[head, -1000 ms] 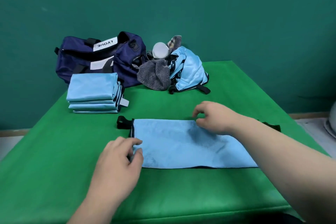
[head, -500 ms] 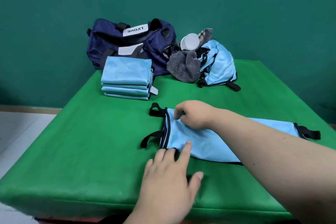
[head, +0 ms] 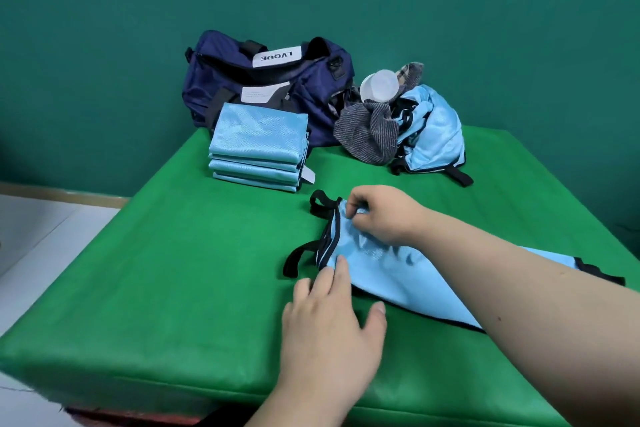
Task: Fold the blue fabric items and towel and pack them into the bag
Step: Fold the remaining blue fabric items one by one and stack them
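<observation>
The blue fabric item (head: 398, 274) is lying flat on the green table (head: 173, 270), toward the front edge. Its long axis is running left to right, slanting nearer the person at the right end. The strapped short end is pointing left, and both hands are working there. The right hand (head: 377, 215) is reaching across the item and pinching the far left corner with curled fingers. The left hand (head: 332, 322) is resting at the near left corner, fingers straight, fingertips (head: 341, 262) touching the hem. The free length is extending rightward under the right forearm, so the coming fold is judged to be running along that axis. The bag (head: 270, 87) is sitting well apart at the rear.
</observation>
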